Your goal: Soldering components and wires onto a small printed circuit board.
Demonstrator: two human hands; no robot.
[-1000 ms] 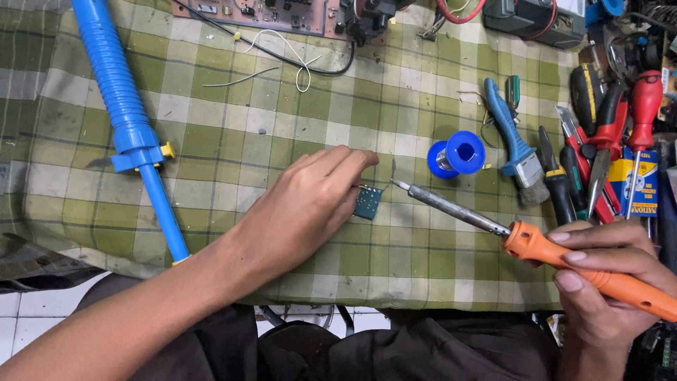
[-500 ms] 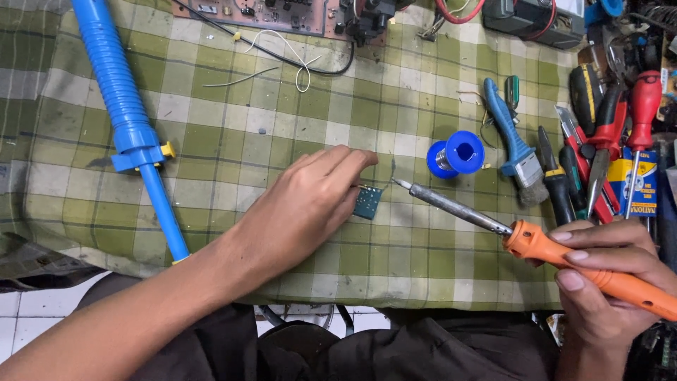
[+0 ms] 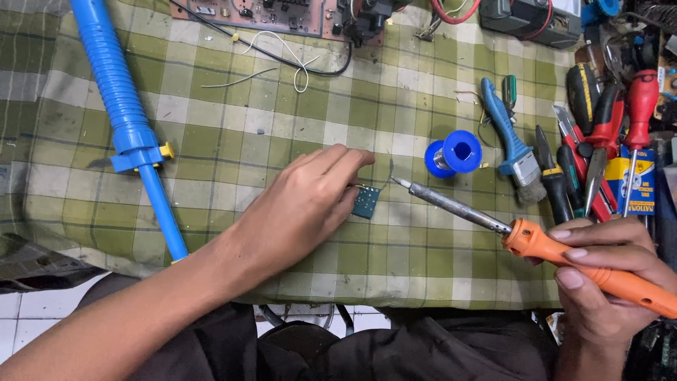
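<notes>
My left hand (image 3: 303,204) lies on the green checked cloth (image 3: 296,120), fingers pinching a small teal circuit board (image 3: 367,202) flat against it. In my right hand (image 3: 606,282), at the lower right, is a soldering iron (image 3: 522,233) with an orange handle. Its metal tip points left and hovers just right of the board, near a thin upright wire (image 3: 390,169) beside it. Tip and board are apart.
A long blue desoldering pump (image 3: 127,120) lies at the left. A blue solder spool (image 3: 455,154) and a blue-handled brush (image 3: 508,137) lie right of centre. Pliers, screwdrivers and cutters are piled at the right edge (image 3: 606,141). A brown circuit board (image 3: 268,14) and cables sit at the top.
</notes>
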